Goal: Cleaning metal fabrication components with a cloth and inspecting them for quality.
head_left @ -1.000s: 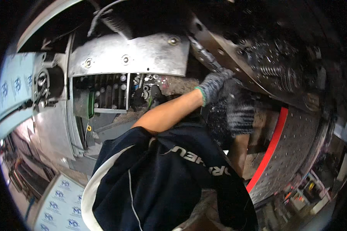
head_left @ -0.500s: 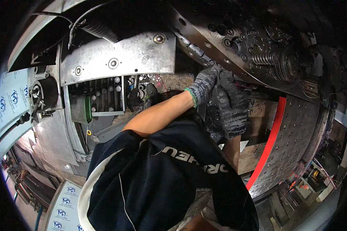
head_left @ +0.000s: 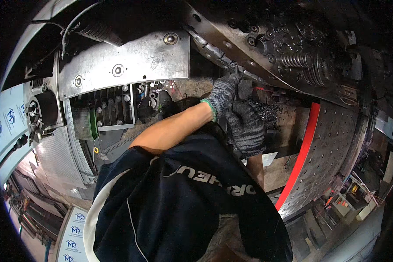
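Observation:
My left hand (head_left: 225, 92) wears a grey striped knit glove with a green cuff. Its curled fingers reach the dark toothed edge of a large metal machine block (head_left: 231, 45); whatever they hold is hidden behind the glove. Close beside and below it is my right hand (head_left: 247, 129), in a similar glove blackened with grime. Its fingers point up toward the left hand, but dark shadow blurs their ends and I cannot see anything held there. Dark metal chips (head_left: 268, 112) lie just right of the right hand.
A pale metal plate (head_left: 131, 59) with round fittings stands at left, above a tray of dark blocks (head_left: 113, 109). Oily coil springs (head_left: 294, 60) sit at upper right. A red-edged perforated plate (head_left: 327, 153) rises on the right. Blue-white printed panels (head_left: 74, 236) flank the lower left.
My right hand has come down and to the left, away from the block's edge. My left hand stays by that edge. The whole view has shifted slightly.

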`<action>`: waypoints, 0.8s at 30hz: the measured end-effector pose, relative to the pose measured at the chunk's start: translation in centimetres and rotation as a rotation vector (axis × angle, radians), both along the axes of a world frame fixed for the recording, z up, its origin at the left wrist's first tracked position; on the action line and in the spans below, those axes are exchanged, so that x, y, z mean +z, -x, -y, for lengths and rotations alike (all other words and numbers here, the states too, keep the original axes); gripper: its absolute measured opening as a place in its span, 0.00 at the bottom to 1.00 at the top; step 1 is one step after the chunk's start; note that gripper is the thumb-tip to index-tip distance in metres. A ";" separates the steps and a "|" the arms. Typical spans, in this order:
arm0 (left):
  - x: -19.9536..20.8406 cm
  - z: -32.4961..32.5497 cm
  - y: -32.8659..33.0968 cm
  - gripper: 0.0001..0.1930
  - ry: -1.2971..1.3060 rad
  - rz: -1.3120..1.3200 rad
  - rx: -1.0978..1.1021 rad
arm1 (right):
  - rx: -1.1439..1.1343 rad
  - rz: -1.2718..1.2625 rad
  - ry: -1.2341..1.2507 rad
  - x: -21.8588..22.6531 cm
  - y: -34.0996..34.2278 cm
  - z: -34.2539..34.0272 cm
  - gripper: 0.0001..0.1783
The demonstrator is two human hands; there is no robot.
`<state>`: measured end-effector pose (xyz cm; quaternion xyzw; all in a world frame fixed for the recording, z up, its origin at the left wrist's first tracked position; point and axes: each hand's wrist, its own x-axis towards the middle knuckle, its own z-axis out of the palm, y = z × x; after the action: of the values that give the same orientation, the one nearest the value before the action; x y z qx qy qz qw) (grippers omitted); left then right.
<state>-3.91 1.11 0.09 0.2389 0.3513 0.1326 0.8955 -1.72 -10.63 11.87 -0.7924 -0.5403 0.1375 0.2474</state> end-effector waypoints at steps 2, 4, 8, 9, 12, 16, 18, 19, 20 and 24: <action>1.2 0.2 0.3 0.16 0.087 -0.021 -0.001 | -0.020 -0.010 0.012 0.2 -0.1 0.4 0.14; 1.4 0.4 0.1 0.16 0.038 -0.005 0.103 | -0.012 -0.018 -0.056 0.3 0.1 0.7 0.13; 3.8 -0.7 0.9 0.16 0.220 0.034 0.089 | -0.066 -0.104 -0.070 0.4 0.0 0.6 0.13; 2.3 -0.5 0.5 0.16 0.183 0.017 0.082 | -0.091 -0.087 -0.028 0.4 0.1 0.5 0.13; 0.7 -0.1 0.0 0.16 0.100 -0.046 -0.012 | -0.117 -0.047 0.008 0.3 0.1 0.5 0.13; -1.5 0.5 0.0 0.15 0.162 -0.030 0.010 | -0.108 0.068 -0.026 0.4 -0.1 0.5 0.14; -1.9 0.6 0.1 0.15 0.277 0.053 0.044 | -0.127 0.046 -0.002 1.4 0.0 0.4 0.16; -1.6 1.0 0.1 0.15 0.109 0.027 -0.008 | -0.151 0.021 0.020 1.7 0.1 0.4 0.17; -1.2 1.4 0.2 0.15 -0.058 0.002 -0.060 | -0.151 0.016 0.022 1.1 -0.3 1.2 0.17; 2.3 0.3 0.5 0.16 0.123 0.100 0.068 | -0.055 0.269 0.157 -0.6 -1.3 3.3 0.23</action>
<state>-4.41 0.83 2.34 0.1642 0.3215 0.1530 0.9199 -0.39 -13.97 11.23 -0.8351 -0.5343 0.0652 0.1140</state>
